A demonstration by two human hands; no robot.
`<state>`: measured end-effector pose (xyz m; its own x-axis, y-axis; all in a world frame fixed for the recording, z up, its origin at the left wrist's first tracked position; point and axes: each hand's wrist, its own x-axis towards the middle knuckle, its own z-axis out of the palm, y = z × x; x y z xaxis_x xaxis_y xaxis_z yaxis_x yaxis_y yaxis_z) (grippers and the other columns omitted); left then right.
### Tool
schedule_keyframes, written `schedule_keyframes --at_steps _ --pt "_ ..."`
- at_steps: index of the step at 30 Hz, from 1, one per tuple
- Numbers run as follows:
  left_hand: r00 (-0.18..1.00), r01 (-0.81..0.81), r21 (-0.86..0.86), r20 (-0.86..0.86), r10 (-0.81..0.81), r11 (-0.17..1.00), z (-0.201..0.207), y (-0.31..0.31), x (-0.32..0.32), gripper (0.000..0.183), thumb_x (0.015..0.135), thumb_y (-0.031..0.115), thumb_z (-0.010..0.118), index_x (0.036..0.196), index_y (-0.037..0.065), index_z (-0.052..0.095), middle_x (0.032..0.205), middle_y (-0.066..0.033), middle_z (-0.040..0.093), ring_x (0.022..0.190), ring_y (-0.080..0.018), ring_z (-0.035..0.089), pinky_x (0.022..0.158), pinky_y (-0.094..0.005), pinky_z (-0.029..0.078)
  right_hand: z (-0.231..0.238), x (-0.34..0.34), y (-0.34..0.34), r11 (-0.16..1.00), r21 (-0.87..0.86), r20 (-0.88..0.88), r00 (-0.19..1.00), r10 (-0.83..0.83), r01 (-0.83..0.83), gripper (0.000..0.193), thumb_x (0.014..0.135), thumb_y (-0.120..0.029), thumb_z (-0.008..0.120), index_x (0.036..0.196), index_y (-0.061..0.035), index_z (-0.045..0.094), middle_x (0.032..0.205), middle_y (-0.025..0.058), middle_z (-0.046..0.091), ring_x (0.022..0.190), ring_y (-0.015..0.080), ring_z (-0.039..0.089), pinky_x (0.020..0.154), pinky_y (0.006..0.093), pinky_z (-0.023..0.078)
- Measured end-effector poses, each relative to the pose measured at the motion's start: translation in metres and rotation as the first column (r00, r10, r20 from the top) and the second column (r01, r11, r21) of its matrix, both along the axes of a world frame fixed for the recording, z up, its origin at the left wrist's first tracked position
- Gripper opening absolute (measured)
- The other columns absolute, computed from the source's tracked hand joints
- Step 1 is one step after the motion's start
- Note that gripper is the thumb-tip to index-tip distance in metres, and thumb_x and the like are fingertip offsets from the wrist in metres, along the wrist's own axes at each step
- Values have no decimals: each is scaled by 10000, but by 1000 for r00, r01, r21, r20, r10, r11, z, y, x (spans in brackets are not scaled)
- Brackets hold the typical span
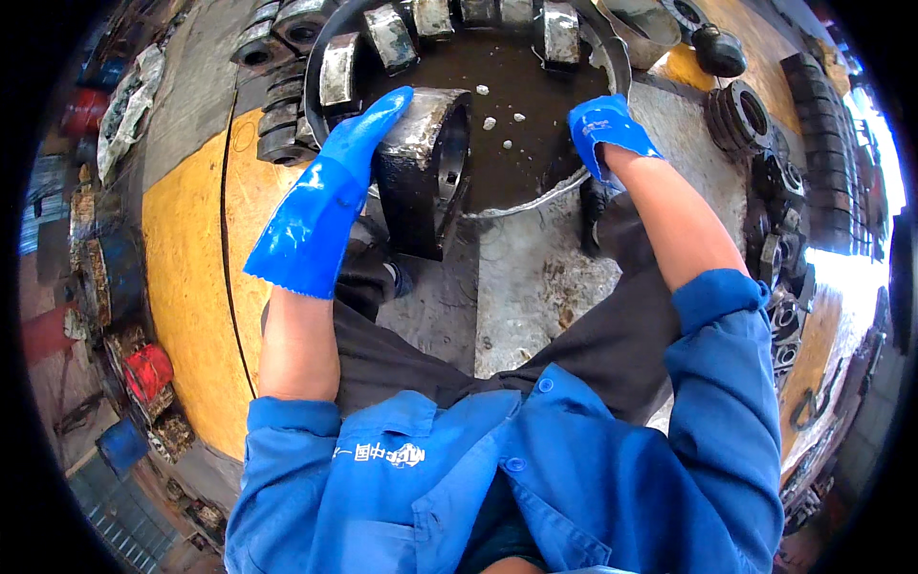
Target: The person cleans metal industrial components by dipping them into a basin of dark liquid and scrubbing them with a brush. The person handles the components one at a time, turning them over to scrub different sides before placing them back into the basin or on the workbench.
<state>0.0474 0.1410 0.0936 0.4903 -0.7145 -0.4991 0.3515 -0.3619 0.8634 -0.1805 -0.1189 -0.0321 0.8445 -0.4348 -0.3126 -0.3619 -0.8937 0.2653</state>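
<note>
My left hand [365,136], in a long blue rubber glove, lies along the left side of a thick metal block with a large round hole [413,187]. Its fingers are stretched out together toward the block's top edge. The block stands tilted at the near rim of a round metal basin [521,209] holding dark liquid. Over the basin's right rim is my right hand [601,132], gloved alike. Its fingers look curled in, and whatever they hold, if anything, is hidden. Several similar wet blocks [390,38] are set around the basin's far inner edge.
Pale bits [490,123] float in the liquid. Dark metal parts [282,120] are stacked left of the basin, beside a yellow board [196,249]. On the right are a ring-shaped stack [738,117], a black round pot [718,52] and a long row of dark parts [824,143].
</note>
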Motion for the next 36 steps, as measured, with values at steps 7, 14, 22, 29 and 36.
schedule_keyframes --at_steps 7,14,22,29,36 --pt "1000 -13 40 -23 14 999 5 -3 -3 563 954 409 704 1352 15 646 1307 -124 683 1184 -214 634 1065 -344 450 -1 16 -7 999 21 61 997 -42 41 132 784 -163 733 888 -121 801 936 170 757 888 362 743 719 473 574" --pt "995 101 -9 -16 -101 995 -11 -5 4 705 901 532 713 1454 118 577 1492 -118 565 1406 -277 477 1206 -429 273 63 29 8 980 108 -22 986 -167 168 204 808 -162 754 1006 -140 794 1036 157 757 990 365 729 813 485 587" --pt "997 74 46 4 -74 996 -14 -15 7 709 918 527 699 1491 139 540 1497 -107 558 1393 -246 504 1185 -427 344 122 2 37 927 311 195 941 -276 208 318 927 -290 677 1199 -129 718 1104 166 731 1037 377 687 902 460 554" --pt "988 134 82 62 -140 988 -19 -20 9 758 924 588 650 1521 145 502 1497 -126 554 1385 -287 511 1175 -460 350 135 -37 55 894 448 526 805 -276 13 270 949 -328 666 1151 -166 743 1003 141 747 926 328 718 853 433 570" --pt "988 90 -9 128 -88 996 -21 -20 6 670 945 541 637 1478 143 554 1461 -120 586 1377 -285 521 1178 -417 362 145 -39 41 808 581 632 680 -372 -98 322 988 -339 663 1222 -128 733 1104 118 761 1010 243 734 895 372 573"
